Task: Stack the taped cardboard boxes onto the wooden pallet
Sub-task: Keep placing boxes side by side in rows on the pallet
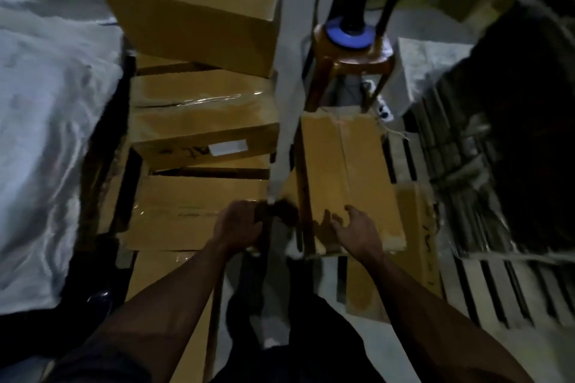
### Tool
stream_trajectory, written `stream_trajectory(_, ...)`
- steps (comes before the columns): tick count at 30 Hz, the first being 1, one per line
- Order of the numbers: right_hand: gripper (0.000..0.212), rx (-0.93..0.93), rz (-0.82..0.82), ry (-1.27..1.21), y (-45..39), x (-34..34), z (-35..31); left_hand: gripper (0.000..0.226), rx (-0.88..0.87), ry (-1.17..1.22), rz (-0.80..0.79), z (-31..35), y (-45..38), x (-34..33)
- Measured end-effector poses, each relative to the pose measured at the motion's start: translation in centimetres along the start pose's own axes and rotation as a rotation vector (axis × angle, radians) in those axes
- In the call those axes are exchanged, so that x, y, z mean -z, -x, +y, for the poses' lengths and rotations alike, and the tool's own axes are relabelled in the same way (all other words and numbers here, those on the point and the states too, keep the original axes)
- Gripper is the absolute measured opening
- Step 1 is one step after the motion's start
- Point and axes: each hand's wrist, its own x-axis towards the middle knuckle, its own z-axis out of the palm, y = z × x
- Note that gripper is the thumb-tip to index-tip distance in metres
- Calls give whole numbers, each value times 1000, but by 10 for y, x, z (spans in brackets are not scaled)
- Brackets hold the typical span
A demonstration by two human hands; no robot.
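You are lowering 1 box (348, 177) onto the pallet's (485, 286) near edge, right hand (357, 232) open, left hand (241, 224) curled on its corner; several boxes (202, 121) are still waiting beside it

No legible text: blank white label (228, 147) and blurred scrawl on cardboard box (205, 121).

Orange plastic stool (348, 56) w/ blue disc (348, 33) on top; white sheeting (46, 102) far left.
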Motion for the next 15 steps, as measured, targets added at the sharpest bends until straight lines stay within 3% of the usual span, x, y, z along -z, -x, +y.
stream_trajectory(10, 83, -237, 33, -223, -179, 63, 110, 26, 421, 786, -72, 91, -181, -63)
stream_trajectory(15, 99, -304, 1, -349, -271, 52, 161, 22, 587, 938, -44, 104, -273, -111)
